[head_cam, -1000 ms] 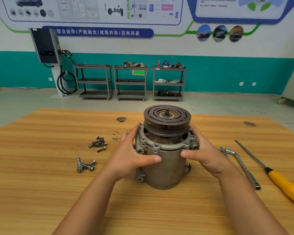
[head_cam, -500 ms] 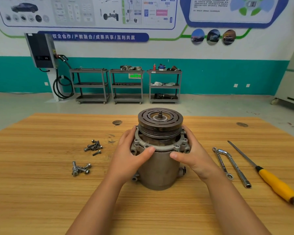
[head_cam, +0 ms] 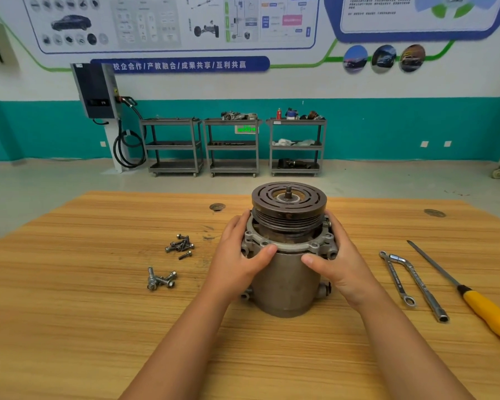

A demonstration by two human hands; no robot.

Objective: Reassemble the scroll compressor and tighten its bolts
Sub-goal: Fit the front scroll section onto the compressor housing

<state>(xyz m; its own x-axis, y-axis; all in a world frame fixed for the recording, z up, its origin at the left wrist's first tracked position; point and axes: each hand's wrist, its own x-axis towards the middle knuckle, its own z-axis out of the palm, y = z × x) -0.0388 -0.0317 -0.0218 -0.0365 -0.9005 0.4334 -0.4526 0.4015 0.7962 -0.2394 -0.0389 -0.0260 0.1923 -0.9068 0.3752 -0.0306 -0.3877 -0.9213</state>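
Still wrapped around compressor (head_cam: 286, 281) mid-frame: left hand (head_cam: 240, 264) and right hand (head_cam: 338, 267), both grasping its flange. Bolts (head_cam: 181, 245) left.

A wooden table (head_cam: 70, 327) carries the compressor (head_cam: 286, 284), loose bolts (head_cam: 181, 245), wrenches (head_cam: 399, 280) and a yellow-handled file (head_cam: 485, 310).

Since one second ago, the left hand (head_cam: 240, 255) has been shifted a little on the compressor (head_cam: 287, 255): its thumb, which was laid across the grey body below the flange, is now pressed against the flange edge itself. The thumb of the right hand (head_cam: 339, 261) has likewise been brought up to just under the flange. The fingers of both hands are now wrapped more closely around the flange, behind the pulley.
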